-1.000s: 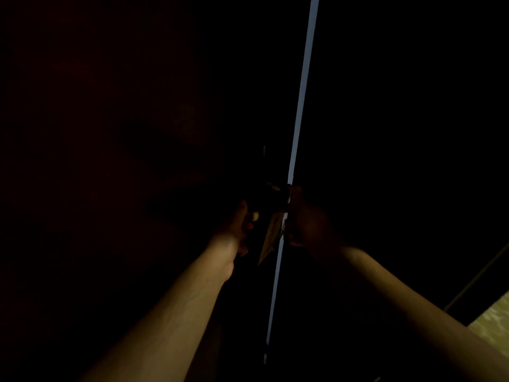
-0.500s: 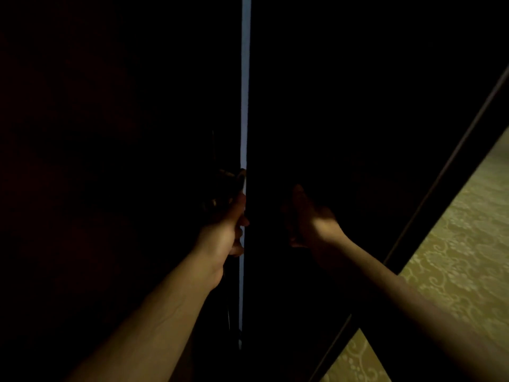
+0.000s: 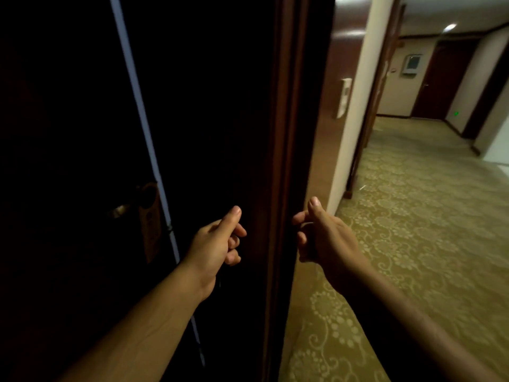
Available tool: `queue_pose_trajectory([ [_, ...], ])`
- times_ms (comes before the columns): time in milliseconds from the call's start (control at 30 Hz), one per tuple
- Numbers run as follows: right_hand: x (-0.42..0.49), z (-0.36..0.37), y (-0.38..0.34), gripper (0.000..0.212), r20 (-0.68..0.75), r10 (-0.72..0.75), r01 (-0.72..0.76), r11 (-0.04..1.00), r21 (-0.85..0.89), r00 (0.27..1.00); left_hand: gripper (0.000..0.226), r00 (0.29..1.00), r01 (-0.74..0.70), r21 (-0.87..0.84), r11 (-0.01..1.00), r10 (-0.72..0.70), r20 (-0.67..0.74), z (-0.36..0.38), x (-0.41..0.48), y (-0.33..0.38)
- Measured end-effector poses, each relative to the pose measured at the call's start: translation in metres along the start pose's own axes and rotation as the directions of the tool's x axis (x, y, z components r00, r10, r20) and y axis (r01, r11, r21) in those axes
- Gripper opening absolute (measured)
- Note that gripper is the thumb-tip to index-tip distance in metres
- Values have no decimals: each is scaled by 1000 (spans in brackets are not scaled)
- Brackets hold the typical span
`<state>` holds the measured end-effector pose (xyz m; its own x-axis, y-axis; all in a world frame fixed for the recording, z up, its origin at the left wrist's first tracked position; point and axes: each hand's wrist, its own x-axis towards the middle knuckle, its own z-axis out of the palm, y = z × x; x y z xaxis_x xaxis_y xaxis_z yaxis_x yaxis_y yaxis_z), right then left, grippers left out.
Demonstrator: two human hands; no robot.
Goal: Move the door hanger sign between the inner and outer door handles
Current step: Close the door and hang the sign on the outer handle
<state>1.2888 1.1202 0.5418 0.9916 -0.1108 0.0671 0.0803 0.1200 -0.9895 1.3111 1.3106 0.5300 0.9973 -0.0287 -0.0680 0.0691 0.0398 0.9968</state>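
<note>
A tan door hanger sign (image 3: 151, 224) hangs on a dim brass door handle (image 3: 121, 209) at the left, on a very dark door (image 3: 68, 133). A thin bright gap (image 3: 140, 111) runs along that door's edge, just right of the sign. My left hand (image 3: 217, 244) is to the right of the sign and apart from it, fingers loosely curled with nothing in them. My right hand (image 3: 322, 235) is further right, in front of the brown door frame (image 3: 286, 133), fingers half curled and empty.
A lit corridor with patterned beige carpet (image 3: 413, 216) opens to the right. A white wall corner (image 3: 355, 106) with a small panel (image 3: 343, 97) stands behind the frame. Dark doors (image 3: 440, 78) line the far end.
My left hand has let go of the handle and drawn back to the right. The sign now hangs on the handle alone. The view has swung right, showing the corridor.
</note>
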Motion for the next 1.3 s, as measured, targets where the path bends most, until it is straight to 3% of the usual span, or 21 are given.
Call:
queue_pose_trajectory([
  [267, -60, -150, -40, 51, -214, -41, 24, 996, -82, 976, 41, 983, -105, -67, 992, 114, 145, 138, -51, 19],
  [533, -120, -265, -67, 52, -428, -55, 11, 995, -104, 902, 35, 945, -54, -138, 989, 95, 314, 261, -75, 27],
  [767, -130, -341, -104, 54, -518, -123, 62, 989, -134, 846, 41, 857, -52, -135, 990, 114, 503, 346, -66, 50],
  [900, -108, -372, -112, 54, -545, -140, 88, 989, -121, 826, 50, 797, -47, -161, 986, 134, 589, 383, -47, 53],
  [1067, -51, -404, -121, 53, -544, -176, 104, 981, -161, 821, 55, 786, 30, -202, 979, 101, 609, 432, 3, 57],
  [1300, 52, -455, -133, 53, -540, -246, 128, 961, -246, 805, 52, 800, -16, -215, 977, 141, 583, 495, 104, 71],
])
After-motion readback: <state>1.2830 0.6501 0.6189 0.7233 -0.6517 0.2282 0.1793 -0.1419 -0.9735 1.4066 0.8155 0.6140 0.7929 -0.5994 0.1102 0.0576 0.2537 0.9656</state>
